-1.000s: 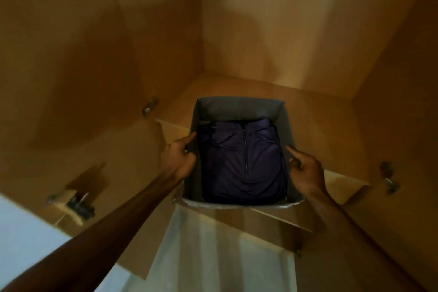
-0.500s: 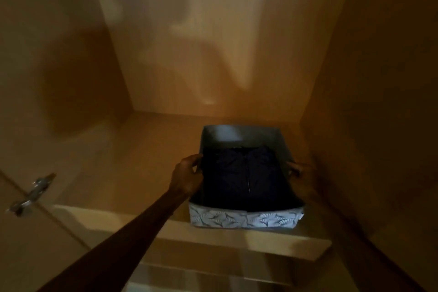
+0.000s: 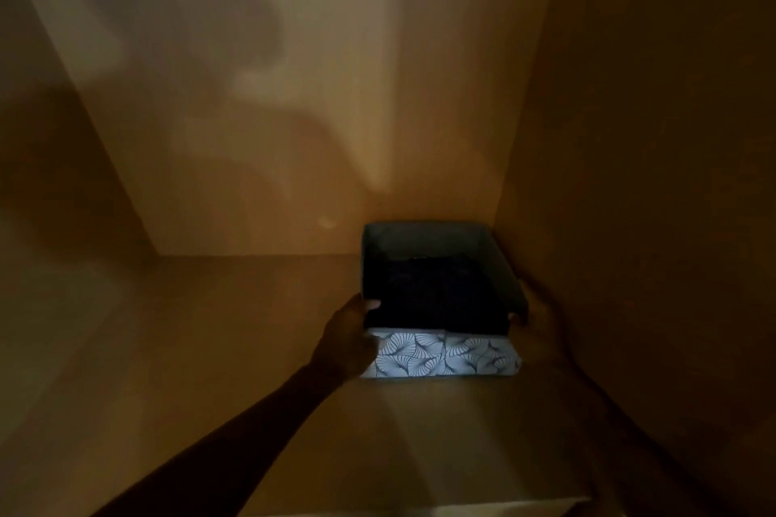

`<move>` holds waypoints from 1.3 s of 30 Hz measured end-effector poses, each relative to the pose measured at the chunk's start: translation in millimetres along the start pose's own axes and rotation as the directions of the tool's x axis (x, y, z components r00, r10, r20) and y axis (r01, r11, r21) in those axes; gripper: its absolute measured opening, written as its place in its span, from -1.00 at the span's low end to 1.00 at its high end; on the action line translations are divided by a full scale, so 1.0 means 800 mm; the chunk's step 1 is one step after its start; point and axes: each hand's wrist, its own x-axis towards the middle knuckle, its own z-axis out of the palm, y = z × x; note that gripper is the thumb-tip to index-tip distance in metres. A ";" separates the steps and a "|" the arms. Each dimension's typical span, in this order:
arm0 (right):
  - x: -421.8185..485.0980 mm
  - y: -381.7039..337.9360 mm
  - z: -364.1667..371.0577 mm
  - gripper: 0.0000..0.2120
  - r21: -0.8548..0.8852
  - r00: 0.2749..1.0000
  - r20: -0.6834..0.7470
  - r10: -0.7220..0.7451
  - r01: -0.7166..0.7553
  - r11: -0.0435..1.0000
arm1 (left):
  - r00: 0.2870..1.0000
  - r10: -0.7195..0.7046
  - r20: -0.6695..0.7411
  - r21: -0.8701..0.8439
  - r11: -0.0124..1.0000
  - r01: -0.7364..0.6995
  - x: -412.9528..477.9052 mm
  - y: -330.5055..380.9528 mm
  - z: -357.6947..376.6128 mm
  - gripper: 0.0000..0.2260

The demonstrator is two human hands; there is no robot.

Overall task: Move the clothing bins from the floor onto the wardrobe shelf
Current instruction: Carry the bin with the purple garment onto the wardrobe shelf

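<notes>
The whole frame is filled by the inside of a tan wooden wardrobe [image 3: 294, 118], dim and streaked with soft shadows, its right side wall [image 3: 651, 180] darkest. Across the lower half runs the flat wooden wardrobe shelf [image 3: 210, 348], its pale front edge just showing at the bottom right. On that shelf, right of centre and pushed close against the right side wall, sits a rectangular grey fabric clothing bin [image 3: 445, 357] with a white front panel printed in dark fan-shaped leaves. It rests flat and upright, near the back panel; I can't tell if it touches. Inside lies a dark navy folded garment [image 3: 432, 294], hard to make out in the gloom. The left hand [image 3: 348, 340] grips the bin's left wall, thumb hooked over the rim. The right hand [image 3: 541, 323], deep in shadow between bin and side wall, clasps the right wall, thumb over the rim.
</notes>
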 end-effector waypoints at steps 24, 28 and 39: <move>0.002 0.041 0.061 -0.10 -0.603 0.965 0.166 -0.204 0.263 0.753 | 0.943 0.043 0.329 0.531 0.818 -0.223 0.021 -0.004 0.036 0.21; -0.001 0.047 0.062 -0.10 -0.581 0.966 0.160 -0.202 0.258 0.772 | 0.933 0.093 0.348 0.511 0.815 -0.273 0.019 -0.009 0.028 0.16; -0.110 -0.032 0.050 -0.57 0.142 0.971 -0.117 -0.209 0.224 0.964 | 0.973 -0.188 -0.134 -0.504 0.858 0.096 -0.076 -0.033 0.012 -0.59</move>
